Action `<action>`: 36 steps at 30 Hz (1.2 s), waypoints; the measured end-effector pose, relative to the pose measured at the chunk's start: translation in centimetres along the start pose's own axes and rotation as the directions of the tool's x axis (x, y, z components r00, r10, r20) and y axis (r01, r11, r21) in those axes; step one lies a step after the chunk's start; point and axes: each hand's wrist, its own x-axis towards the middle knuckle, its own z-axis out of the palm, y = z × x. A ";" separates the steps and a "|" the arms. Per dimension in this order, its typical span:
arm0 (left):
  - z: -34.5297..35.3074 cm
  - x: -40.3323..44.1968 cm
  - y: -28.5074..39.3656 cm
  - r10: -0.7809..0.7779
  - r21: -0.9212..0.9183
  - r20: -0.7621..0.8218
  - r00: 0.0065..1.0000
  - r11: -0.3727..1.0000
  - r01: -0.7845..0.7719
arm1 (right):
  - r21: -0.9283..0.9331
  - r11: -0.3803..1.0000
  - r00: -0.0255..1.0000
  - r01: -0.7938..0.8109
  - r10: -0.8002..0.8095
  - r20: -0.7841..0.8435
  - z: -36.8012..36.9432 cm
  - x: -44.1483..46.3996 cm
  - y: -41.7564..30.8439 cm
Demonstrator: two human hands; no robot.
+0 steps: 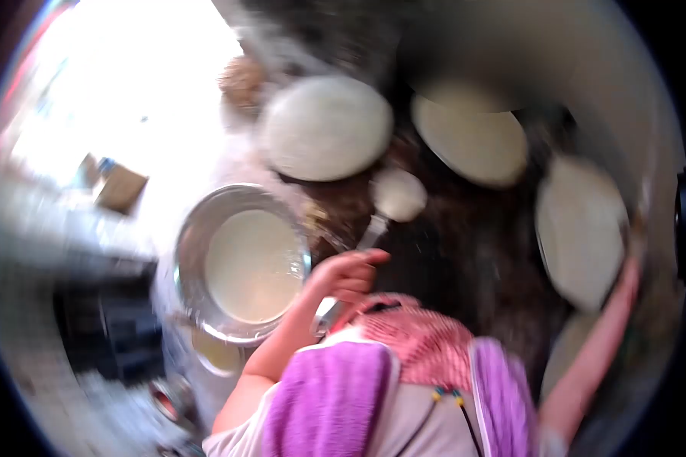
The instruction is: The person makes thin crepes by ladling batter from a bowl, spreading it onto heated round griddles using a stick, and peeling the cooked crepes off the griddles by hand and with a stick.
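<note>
My left hand [348, 276] is closed around the handle of a ladle [399, 196], whose bowl is full of white batter. Just left of that hand stands a metal pot [193, 259] holding a wide pool of white batter [253, 265]. Reaching far to the right, my right hand [634, 234] is at the edge of a pale round disc [581, 232]; its fingers are too smeared to make out. Beyond the ladle lie two more round pale surfaces, one [325, 128] at upper middle and one [471, 141] right of it, both dark-rimmed underneath.
A dark, stained worktop [465, 251] lies under the round pieces. Part of another pale disc [562, 358] shows behind my right arm. A small bowl with yellowish liquid [217, 352] sits below the pot, and a brown box [120, 188] stands at left. Steam-like blur covers the upper right.
</note>
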 end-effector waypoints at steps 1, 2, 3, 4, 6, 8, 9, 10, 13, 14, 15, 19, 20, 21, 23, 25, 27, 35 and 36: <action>-0.5 -1.2 0.4 0.034 0.049 -0.064 0.997 0.998 -0.031 | 0.005 1.000 0.999 -0.013 0.013 -0.031 -0.2 -1.0 -0.9; 0.6 -2.2 0.2 0.039 -0.034 -0.134 0.990 0.998 -0.044 | -0.241 0.970 0.990 0.034 -0.065 -0.122 -0.3 -1.4 -2.7; 0.0 -3.4 0.6 0.051 0.041 -0.140 0.989 0.998 -0.045 | -0.496 0.868 0.967 0.020 -0.143 -0.213 -0.7 -1.8 -4.3; -0.1 -4.5 0.4 0.117 0.074 -0.136 0.984 0.991 -0.108 | -0.689 0.723 0.929 -0.052 -0.218 -0.299 -1.2 -2.6 -5.9; -1.1 -6.7 0.6 0.105 -0.023 -0.125 0.987 0.994 -0.108 | -0.654 0.748 0.928 -0.110 -0.157 -0.337 -2.2 -2.2 -6.9; -0.3 -7.9 -0.3 0.152 -0.036 -0.168 0.974 0.987 -0.160 | -0.755 0.618 0.906 -0.221 -0.157 -0.393 -2.1 -2.0 -7.6; 0.0 -8.2 -0.8 0.172 -0.052 -0.204 0.964 0.981 -0.186 | -0.659 0.671 0.903 -0.339 0.037 -0.428 -1.6 -2.2 -8.7; 0.1 -8.4 -1.0 0.169 -0.051 -0.201 0.965 0.982 -0.182 | -0.659 0.671 0.902 -0.341 0.035 -0.431 -1.8 -2.3 -8.7; -0.2 -7.9 -0.4 0.140 -0.167 -0.172 0.975 0.971 -0.168 | -0.606 0.791 0.896 -0.079 -0.211 -0.392 -1.7 -1.4 -5.4; 0.1 -7.8 -0.5 0.134 -0.154 -0.170 0.976 0.975 -0.160 | -0.601 0.794 0.894 -0.089 -0.202 -0.400 -0.2 -4.3 -8.1; 0.4 -7.6 -0.6 0.125 -0.137 -0.171 0.977 0.979 -0.149 | -0.390 0.915 0.881 -0.108 -0.093 -0.463 0.9 -7.9 -11.2; -0.1 -5.5 0.5 -0.008 -0.010 -0.202 0.979 1.000 0.006 | 0.042 0.913 0.808 -0.406 0.380 -0.450 -8.2 -12.4 -6.3; -0.5 -4.5 1.1 -0.082 0.001 -0.182 0.980 0.997 0.083 | 0.140 0.925 0.790 -0.352 0.374 -0.486 -6.4 -18.0 -7.4; -0.7 -3.5 1.6 -0.139 0.003 -0.193 0.971 0.990 0.142 | 0.179 0.930 0.773 -0.320 0.365 -0.519 -7.0 -21.7 -6.5; -1.0 -1.2 1.8 -0.227 0.000 -0.217 0.950 0.973 0.232 | 0.215 0.929 0.730 -0.303 0.371 -0.574 -10.0 -29.7 -2.6; -0.9 1.0 1.4 -0.307 0.030 -0.257 0.916 0.945 0.325 | 0.629 0.777 0.659 -0.030 0.488 -0.572 -13.3 -39.7 2.0; -0.6 2.9 -0.2 -0.368 0.058 -0.266 0.891 0.917 0.396 | 0.692 0.720 0.558 0.051 0.554 -0.618 -16.2 -49.7 4.1; 0.4 6.5 -8.5 -0.691 -0.011 -0.181 0.700 0.713 0.701 | 0.395 0.821 0.175 -0.412 0.496 -0.850 -24.6 -83.7 -3.5; 0.3 6.7 -11.3 -0.705 -0.016 -0.204 0.679 0.696 0.718 | 0.413 0.821 0.189 -0.394 0.512 -0.838 -26.5 -86.4 -4.0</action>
